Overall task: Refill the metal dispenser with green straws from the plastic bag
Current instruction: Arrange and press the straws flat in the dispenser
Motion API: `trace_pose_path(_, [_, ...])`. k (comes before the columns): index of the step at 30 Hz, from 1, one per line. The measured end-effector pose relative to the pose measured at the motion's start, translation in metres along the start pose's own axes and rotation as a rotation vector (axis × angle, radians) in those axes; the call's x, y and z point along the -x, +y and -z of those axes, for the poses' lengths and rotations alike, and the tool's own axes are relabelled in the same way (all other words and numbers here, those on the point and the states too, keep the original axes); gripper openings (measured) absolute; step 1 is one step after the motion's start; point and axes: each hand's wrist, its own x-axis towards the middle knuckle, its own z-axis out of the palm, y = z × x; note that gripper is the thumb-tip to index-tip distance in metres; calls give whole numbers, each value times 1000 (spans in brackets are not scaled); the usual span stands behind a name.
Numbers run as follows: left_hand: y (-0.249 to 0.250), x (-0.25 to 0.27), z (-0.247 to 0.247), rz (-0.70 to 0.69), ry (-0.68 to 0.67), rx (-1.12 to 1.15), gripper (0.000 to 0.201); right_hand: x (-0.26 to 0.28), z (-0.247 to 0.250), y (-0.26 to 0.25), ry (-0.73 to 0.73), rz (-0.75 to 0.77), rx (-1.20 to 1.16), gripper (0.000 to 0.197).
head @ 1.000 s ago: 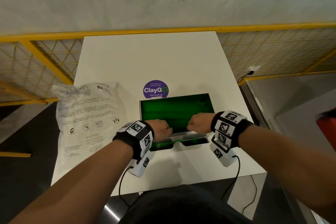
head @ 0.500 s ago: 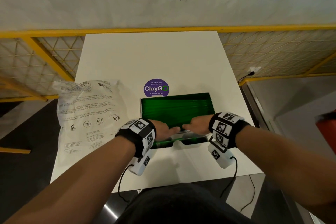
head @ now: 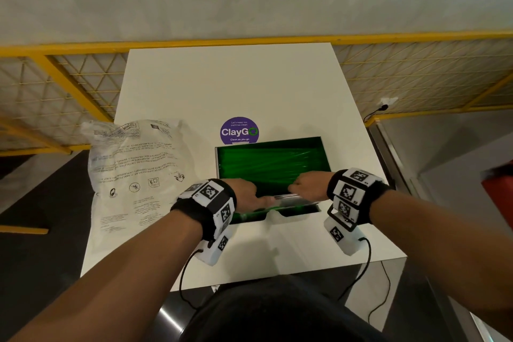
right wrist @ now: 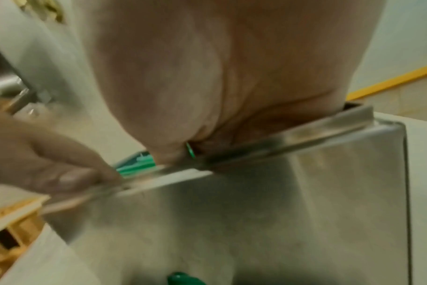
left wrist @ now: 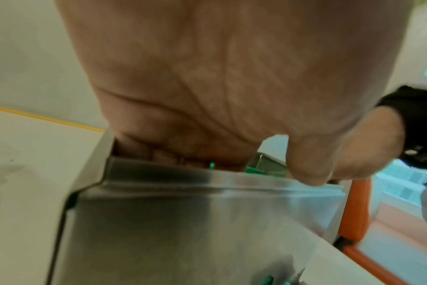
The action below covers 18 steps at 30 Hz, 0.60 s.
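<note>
Your left hand (head: 244,194) and right hand (head: 308,186) both grip the near rim of the metal dispenser (head: 291,198) on the table (head: 236,86); green straws (head: 269,164) fill it, the plastic bag (head: 133,164) looks empty, so little remains.

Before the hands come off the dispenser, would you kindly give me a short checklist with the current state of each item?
1. Green straws lie inside the metal dispenser: ok.
2. Left hand has fingers over the front rim, thumb on it: ok.
3. Right hand is on the same rim: ok.
4. Plastic bag lies flat beside the dispenser, on the table: ok.
5. Bag fully emptied: cannot tell.
6. Straws level below the rim: cannot tell.
</note>
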Motion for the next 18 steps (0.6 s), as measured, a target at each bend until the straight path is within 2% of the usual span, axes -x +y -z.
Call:
trace_pose_path(2, [6,-2,-1,23,4,-24,71,-4,-1,-4,9,-23,16,35])
trace_pose_path(9, [13,-11,-2,53,-80,-45,69,-8,4,-19,-86,82,317,34])
trace_pose_path(14, [10,-9,-4,38,-30,-75,66,-5,4,-12,-100,61,268,38])
trace_pose_path(18, [2,-10,-6,10,60,-69,63,-11,-2,-2,3,5,188,44])
